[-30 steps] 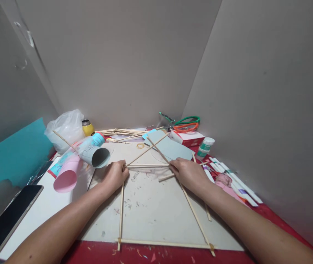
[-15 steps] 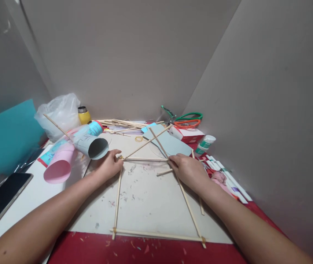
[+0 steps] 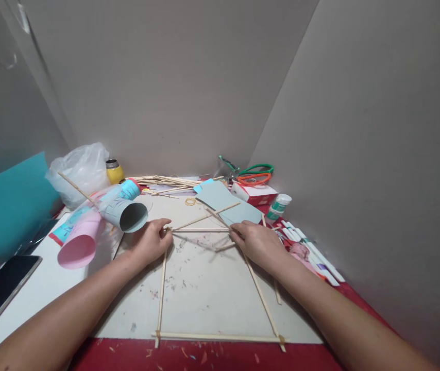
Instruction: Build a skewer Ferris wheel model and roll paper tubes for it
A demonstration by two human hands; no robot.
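Note:
A four-sided frame of thin wooden sticks (image 3: 216,337) lies on a stained pale board (image 3: 204,288), its near corners bound with what look like tan rubber bands. My left hand (image 3: 152,241) pinches the frame's far left corner between thumb and fingers. At the far right corner, my right hand (image 3: 257,243) is closed round the sticks, hiding the joint. Two slanting sticks (image 3: 222,209) rise from these corners and cross beyond the far bar. A short stick end (image 3: 224,247) pokes out under my right fingers.
Rolled paper tubes (image 3: 79,245), a plastic bag (image 3: 83,172) and a phone (image 3: 3,288) are on the left. Behind lie loose sticks (image 3: 166,181), rubber bands (image 3: 190,202) and grey card (image 3: 223,198). Scissors (image 3: 254,178), small tubs (image 3: 277,207) and white tubes (image 3: 316,255) line the right.
The two crossed sticks have tipped lower over the far side of the frame. Both hands keep their places at the far corners, and the view has shifted slightly.

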